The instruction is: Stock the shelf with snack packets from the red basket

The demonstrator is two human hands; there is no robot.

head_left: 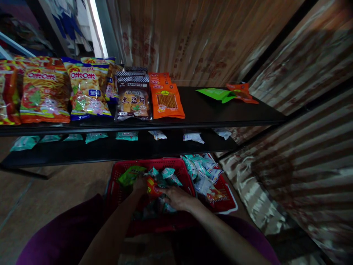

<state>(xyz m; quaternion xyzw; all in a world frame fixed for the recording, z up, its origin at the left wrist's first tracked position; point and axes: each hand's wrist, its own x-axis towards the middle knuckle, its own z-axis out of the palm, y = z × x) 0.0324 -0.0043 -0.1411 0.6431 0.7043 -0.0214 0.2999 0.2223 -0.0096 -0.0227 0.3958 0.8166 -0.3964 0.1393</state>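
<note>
Both my hands reach down into a red plastic basket (pixel 124 217) on the floor. Between them is a red-orange snack bag (pixel 153 188) with yellow on it. My left hand (pixel 140 184) is at the bag's left side, next to a green snack bag (pixel 131 176); its fingers are dark and mostly hidden. On the other side, my right hand (pixel 178 197) has its fingers closed at the bag's right edge. Small teal packets (pixel 168 173) lie around the hands in the basket.
A second red basket (pixel 230 200) with teal and white packets stands at the right. Above, a black shelf (pixel 198 110) bears noodle-snack bags (pixel 45 94), a brown potato-chip bag (pixel 132 97), orange packs (pixel 167 101) and a flat green bag (pixel 216 94). Small packets line the lower shelf (pixel 82 152).
</note>
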